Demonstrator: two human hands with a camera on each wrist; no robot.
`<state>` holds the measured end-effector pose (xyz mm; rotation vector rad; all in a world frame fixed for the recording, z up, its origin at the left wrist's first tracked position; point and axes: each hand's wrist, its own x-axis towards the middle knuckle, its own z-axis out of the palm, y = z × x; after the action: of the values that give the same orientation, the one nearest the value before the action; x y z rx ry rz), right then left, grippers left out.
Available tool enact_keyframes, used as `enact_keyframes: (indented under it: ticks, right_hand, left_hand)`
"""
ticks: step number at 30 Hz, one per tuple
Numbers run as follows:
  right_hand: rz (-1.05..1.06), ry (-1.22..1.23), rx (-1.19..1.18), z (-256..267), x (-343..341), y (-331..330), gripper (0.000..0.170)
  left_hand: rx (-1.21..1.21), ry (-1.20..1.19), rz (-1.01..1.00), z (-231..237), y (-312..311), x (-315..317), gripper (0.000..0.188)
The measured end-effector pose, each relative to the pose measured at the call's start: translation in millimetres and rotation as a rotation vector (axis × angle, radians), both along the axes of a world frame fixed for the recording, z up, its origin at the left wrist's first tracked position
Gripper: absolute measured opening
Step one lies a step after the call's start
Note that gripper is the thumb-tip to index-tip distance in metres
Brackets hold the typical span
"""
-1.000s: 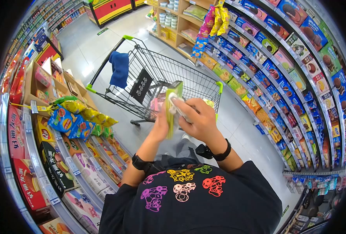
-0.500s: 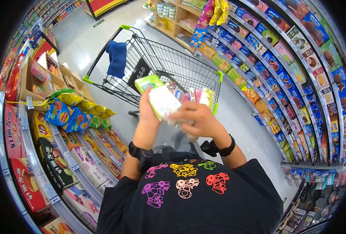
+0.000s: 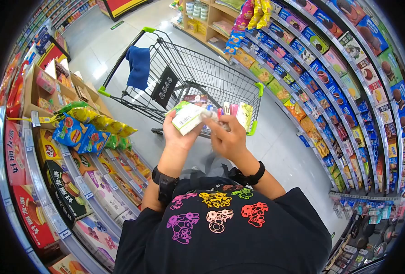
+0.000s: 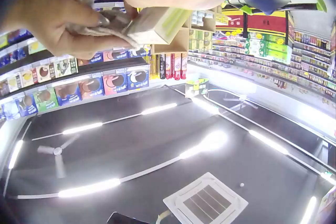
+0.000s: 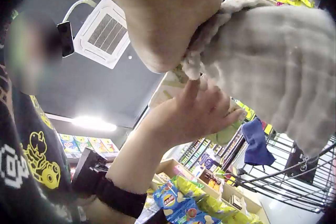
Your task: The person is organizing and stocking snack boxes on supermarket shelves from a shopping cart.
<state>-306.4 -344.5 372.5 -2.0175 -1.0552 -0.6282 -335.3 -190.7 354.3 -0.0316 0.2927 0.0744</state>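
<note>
A small white and green box lies in the left hand, whose fingers curl round its side, with a barcode face turned up. The right hand pinches a greyish-white cloth and holds it against the box's right end. In the left wrist view the box shows its pale end beside the cloth. Large in the right wrist view, the cloth hangs in folds, and the left hand is behind it.
A black wire shopping cart with green corners stands ahead, several packages in it and a blue cloth over its handle side. Shelves of snack boxes run along the right and left. Chip bags hang at left.
The box has turned from edge-on, through a broad white face, to its barcode face. The right hand with the cloth has stayed close to it and moved up slightly since the middle frame.
</note>
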Motion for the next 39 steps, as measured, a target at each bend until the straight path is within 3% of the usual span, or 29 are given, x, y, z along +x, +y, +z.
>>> enact_keyframes:
  ticks: [2, 6, 10, 13, 15, 18, 21, 22, 24, 27, 31, 33, 35, 36, 39]
  right_hand:
    - [-0.03, 0.206, -0.013, -1, 2, -10, 0.046]
    - [0.13, 0.555, 0.386, 0, 25, -19, 0.046]
    - [0.395, 0.469, 0.17, 14, 32, -29, 0.046]
    - [0.259, 0.521, 0.027, 19, 34, -31, 0.047]
    - [0.192, 0.479, 0.089, 2, 49, -33, 0.045]
    - [0.027, 0.521, 0.103, -18, 62, -43, 0.038]
    - [-0.005, 0.769, 0.216, -64, 66, -65, 0.034]
    - [-0.003, 1.103, 0.373, -82, 65, -70, 0.031]
    - [-0.093, 1.239, 0.252, -107, 68, -90, 0.032]
    - [-0.246, 1.387, 0.157, -120, 81, -118, 0.037]
    - [-0.457, 1.286, -0.013, -154, 117, -141, 0.042]
    - [-0.563, 1.167, -0.236, -152, 137, -141, 0.04]
    - [-0.543, 1.177, -0.504, -160, 146, -146, 0.038]
    - [-0.525, 1.166, -0.642, -157, 154, -147, 0.037]
    - [-0.39, 1.091, -0.84, -136, 158, -157, 0.03]
  left_hand:
    - [-0.026, -0.085, -0.028, -1, 0, 1, 0.05]
    - [-0.004, -0.237, -0.108, -3, 1, 11, 0.049]
    - [0.127, -0.158, -0.233, -7, -5, 22, 0.045]
    - [0.218, -0.135, -0.306, -13, -7, 29, 0.041]
    - [0.292, -0.114, -0.34, -16, -9, 33, 0.04]
    - [0.601, 0.006, -0.33, -31, -19, 48, 0.037]
    - [0.805, 0.072, -0.337, -55, -37, 70, 0.034]
    - [0.88, 0.107, -0.315, -63, -51, 78, 0.033]
    - [1.033, 0.183, -0.334, -94, -73, 94, 0.033]
    - [1.627, 0.143, -0.405, -147, -107, 116, 0.036]
    - [1.671, -0.074, -0.332, -188, -143, 148, 0.035]
    - [1.712, -0.034, -0.485, -218, -144, 163, 0.038]
    - [1.757, 0.0, -0.607, -240, -148, 172, 0.04]
    - [1.931, -0.017, -0.666, -229, -148, 175, 0.044]
    - [1.85, 0.016, -0.774, -250, -150, 178, 0.049]
